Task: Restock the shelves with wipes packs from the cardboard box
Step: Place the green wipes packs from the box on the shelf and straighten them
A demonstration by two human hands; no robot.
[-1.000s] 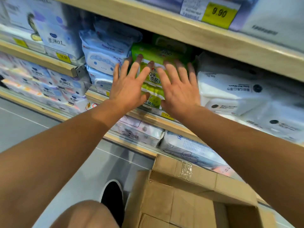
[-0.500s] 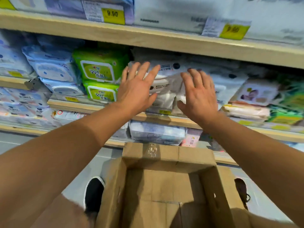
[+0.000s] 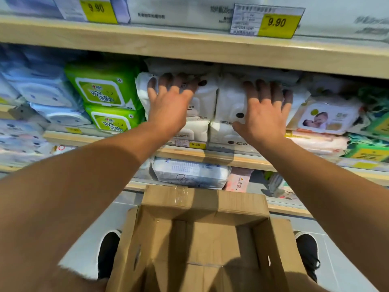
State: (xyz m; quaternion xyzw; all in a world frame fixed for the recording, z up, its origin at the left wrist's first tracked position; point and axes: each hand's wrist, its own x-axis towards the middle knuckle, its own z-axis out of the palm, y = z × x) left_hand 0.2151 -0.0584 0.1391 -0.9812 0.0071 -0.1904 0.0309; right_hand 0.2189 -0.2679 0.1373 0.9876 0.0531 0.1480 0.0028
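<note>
Shelf [image 3: 189, 52] stock: left hand [image 3: 168, 106] and right hand [image 3: 263, 114], fingers spread flat, press white packs [image 3: 207, 98] (box [image 3: 202, 207] below); push evenly, squaring fronts.

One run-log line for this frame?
left hand: pressing white wipes packs | right hand: same | shelf: middle | cardboard box: open below

White wipes packs [image 3: 205, 102] stand stacked side by side on the middle shelf [image 3: 231, 159], their faces at its front edge, just right of the green packs [image 3: 103, 89]. Below, the brown cardboard box [image 3: 202, 234] sits open, flaps up; it looks empty, though its floor is shadowed.
</note>
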